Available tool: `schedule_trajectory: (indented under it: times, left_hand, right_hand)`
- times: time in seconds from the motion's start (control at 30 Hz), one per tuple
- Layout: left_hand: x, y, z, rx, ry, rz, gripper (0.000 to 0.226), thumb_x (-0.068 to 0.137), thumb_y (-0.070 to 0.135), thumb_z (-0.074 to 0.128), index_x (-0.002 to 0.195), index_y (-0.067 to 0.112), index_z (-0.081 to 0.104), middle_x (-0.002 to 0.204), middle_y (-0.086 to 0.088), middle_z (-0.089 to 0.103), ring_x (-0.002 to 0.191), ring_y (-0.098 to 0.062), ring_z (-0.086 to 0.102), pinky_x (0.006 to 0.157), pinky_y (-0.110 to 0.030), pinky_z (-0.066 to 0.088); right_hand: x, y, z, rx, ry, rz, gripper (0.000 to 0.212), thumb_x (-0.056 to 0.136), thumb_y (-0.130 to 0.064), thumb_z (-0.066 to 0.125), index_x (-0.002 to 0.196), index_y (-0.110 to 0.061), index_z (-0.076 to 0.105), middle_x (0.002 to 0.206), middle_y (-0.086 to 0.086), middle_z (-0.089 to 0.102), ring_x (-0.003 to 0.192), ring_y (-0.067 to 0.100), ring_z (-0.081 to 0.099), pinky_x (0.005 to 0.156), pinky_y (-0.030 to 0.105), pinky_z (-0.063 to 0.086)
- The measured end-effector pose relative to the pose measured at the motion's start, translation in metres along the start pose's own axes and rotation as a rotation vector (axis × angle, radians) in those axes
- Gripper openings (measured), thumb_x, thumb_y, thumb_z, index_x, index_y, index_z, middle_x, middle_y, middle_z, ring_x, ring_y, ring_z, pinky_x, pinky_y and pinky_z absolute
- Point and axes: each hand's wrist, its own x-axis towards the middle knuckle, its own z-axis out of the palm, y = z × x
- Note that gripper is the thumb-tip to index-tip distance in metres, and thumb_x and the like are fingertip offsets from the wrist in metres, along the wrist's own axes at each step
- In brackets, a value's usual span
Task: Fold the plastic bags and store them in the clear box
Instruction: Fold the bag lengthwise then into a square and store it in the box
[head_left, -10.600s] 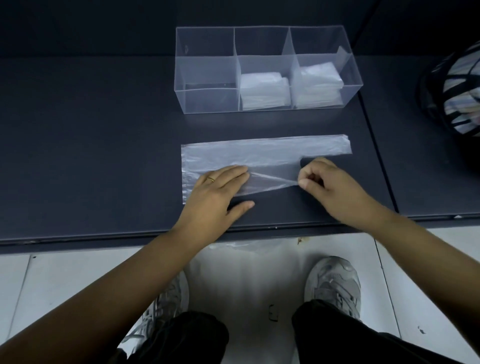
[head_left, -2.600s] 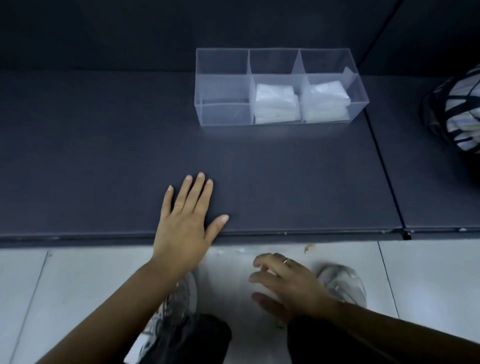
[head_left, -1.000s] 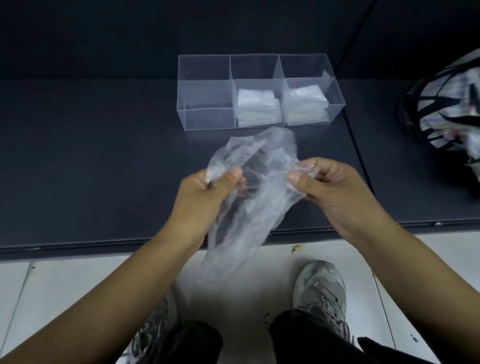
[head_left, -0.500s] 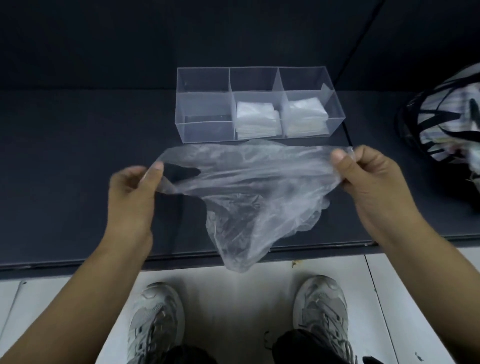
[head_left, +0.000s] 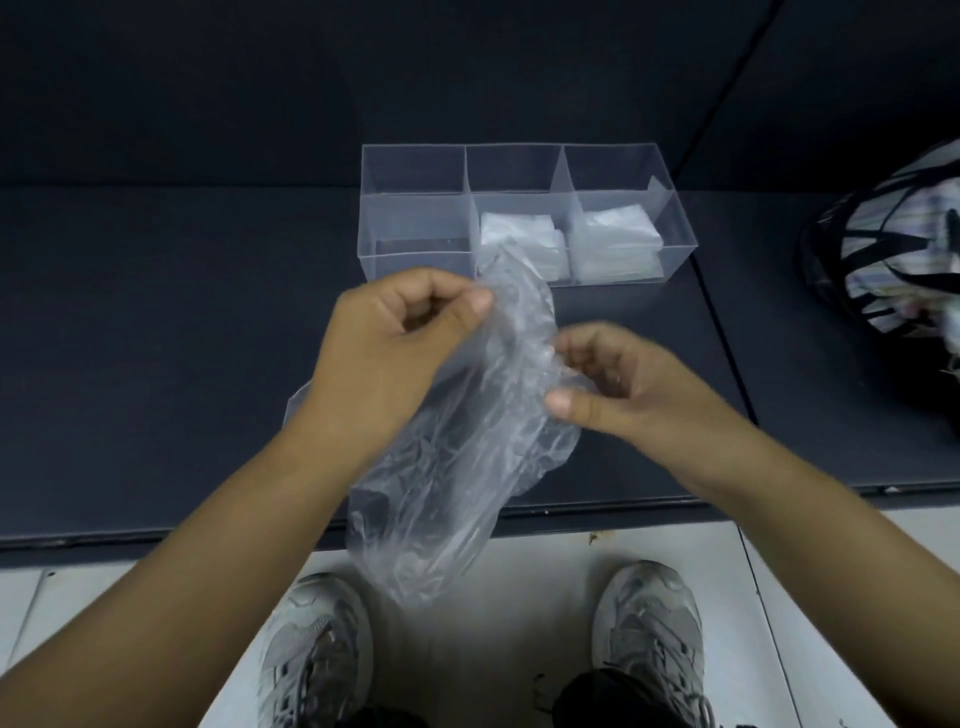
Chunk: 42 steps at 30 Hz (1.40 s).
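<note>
Nothing legible found: you have no readable text, label, brand, number or sign in this view. The clear box (head_left: 415, 218) at upper centre and the plastic bag (head_left: 467, 467) at centre show plain surfaces. The shoes (head_left: 317, 639) along the bottom edge and the striped bag (head_left: 893, 244) at the right edge are too blurred to tell any lettering.

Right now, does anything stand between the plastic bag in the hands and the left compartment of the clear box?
Nothing visible does. The left hand and the right hand grip the crumpled plastic bag just in front of the clear box, whose top is open. Its left compartment looks empty; only bare table lies between.
</note>
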Motion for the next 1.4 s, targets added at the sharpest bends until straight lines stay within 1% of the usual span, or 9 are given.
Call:
schedule_trajectory:
  times: [0.13,0.27,0.4,0.57,0.87,1.03,1.17,1.3,1.4]
  left_hand:
    - [-0.004,-0.006,-0.004,-0.067,0.094,-0.065,0.013,0.090,0.023,0.065,0.080,0.027,0.072,0.078,0.010,0.072,0.075,-0.001,0.065,0.071,-0.013,0.048]
    - [-0.003,-0.008,-0.016,-0.075,0.251,-0.089,0.019,0.096,0.021,0.057,0.079,0.023,0.065,0.064,0.011,0.066,0.062,0.000,0.061,0.063,-0.014,0.048]
    - [-0.003,-0.016,-0.018,-0.107,0.323,-0.175,0.022,0.100,0.021,0.050,0.080,0.017,0.058,0.060,0.006,0.062,0.054,-0.006,0.056,0.058,-0.020,0.049]
    - [-0.013,-0.027,-0.011,-0.100,0.310,-0.222,0.021,0.102,0.020,0.043,0.088,0.008,0.052,0.055,0.002,0.064,0.047,-0.009,0.057,0.050,-0.017,0.048]
    - [-0.020,-0.071,-0.039,0.198,0.450,-0.474,0.020,0.092,0.025,0.061,0.103,0.008,0.056,0.096,-0.005,0.060,0.093,-0.021,0.059,0.083,-0.034,0.050]
    - [0.011,-0.033,-0.023,0.319,-0.041,-0.239,0.071,0.073,0.069,0.063,0.133,0.036,0.044,0.120,0.027,0.054,0.108,0.018,0.048,0.084,-0.005,0.035]
    - [0.032,-0.014,0.001,0.129,-0.482,-0.357,0.047,0.067,0.061,0.071,0.100,0.029,0.072,0.097,0.011,0.074,0.095,-0.003,0.067,0.086,-0.023,0.046]
    - [0.038,-0.037,-0.010,0.063,-0.059,-0.411,0.016,0.078,0.042,0.074,0.080,0.026,0.076,0.082,-0.004,0.075,0.076,-0.015,0.069,0.077,-0.032,0.056]
    - [0.037,-0.055,-0.027,0.014,0.097,-0.452,0.013,0.084,0.033,0.071,0.074,0.027,0.077,0.074,-0.002,0.074,0.064,-0.011,0.068,0.059,-0.023,0.054]
  right_hand:
    - [-0.002,0.012,0.009,0.173,0.101,0.036,0.010,0.070,-0.026,0.071,0.074,-0.016,0.069,0.077,0.000,0.071,0.075,0.012,0.064,0.075,0.018,0.049]
    - [0.003,0.007,-0.011,0.411,0.236,-0.049,0.014,0.075,-0.022,0.063,0.072,-0.012,0.054,0.071,-0.002,0.063,0.069,0.012,0.057,0.073,0.023,0.046]
    - [0.009,0.005,-0.031,0.576,0.319,-0.100,0.020,0.087,-0.032,0.055,0.093,-0.013,0.059,0.091,0.003,0.064,0.086,0.015,0.064,0.082,0.029,0.049]
    - [0.017,0.008,-0.027,0.506,-0.059,0.104,0.061,0.086,-0.062,0.047,0.129,-0.019,0.060,0.129,0.005,0.063,0.121,0.021,0.058,0.100,0.036,0.047]
    - [0.024,0.014,-0.020,0.264,0.188,0.009,0.014,0.089,-0.010,0.059,0.077,-0.013,0.054,0.064,-0.002,0.060,0.060,0.008,0.057,0.066,0.021,0.049]
    - [0.030,-0.002,-0.003,0.094,-0.012,-0.161,0.003,0.089,-0.004,0.061,0.089,-0.006,0.061,0.078,0.001,0.064,0.073,0.008,0.060,0.072,0.018,0.049]
    - [0.039,-0.011,0.001,0.068,-0.076,-0.170,0.006,0.089,-0.004,0.062,0.091,-0.009,0.064,0.082,-0.003,0.069,0.078,0.007,0.064,0.074,0.016,0.050]
    - [0.036,0.004,-0.027,-0.074,0.164,-0.028,0.005,0.091,-0.013,0.061,0.088,-0.015,0.064,0.068,-0.005,0.064,0.062,0.006,0.057,0.068,0.022,0.047]
    - [0.017,0.016,-0.052,-0.069,0.145,-0.018,0.022,0.092,-0.038,0.054,0.102,-0.024,0.067,0.094,-0.009,0.066,0.088,0.001,0.061,0.085,0.023,0.048]
